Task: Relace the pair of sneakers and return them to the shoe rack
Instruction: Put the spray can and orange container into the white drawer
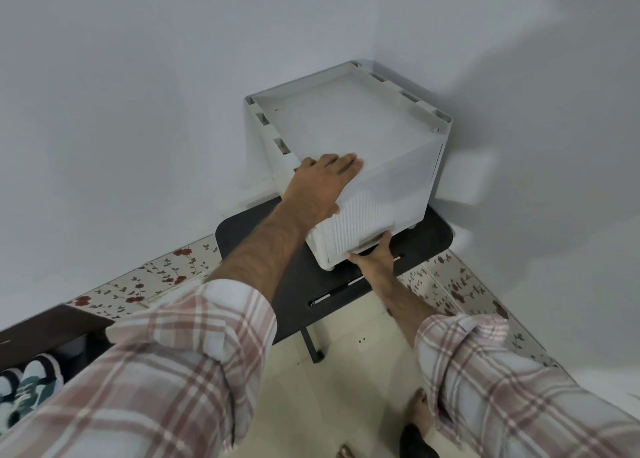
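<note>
Centre frame: your left hand [320, 183] lies flat, fingers together, on the white box [349, 128]; your right hand [372, 256] hooks its door handle. Sneakers [27, 388] wait lower left, unshelved.

Matt white plastic, dark matt tabletop

The shoe box [349, 135] is matt white plastic, ribbed on its front; under it the small table [287, 284] looks dark and matt; before it, checked cloth sleeves [194, 353].

Pink-white plaid sleeves [166, 371] rolled at forearms; bare foot [420, 412] in dark sandal.
</note>
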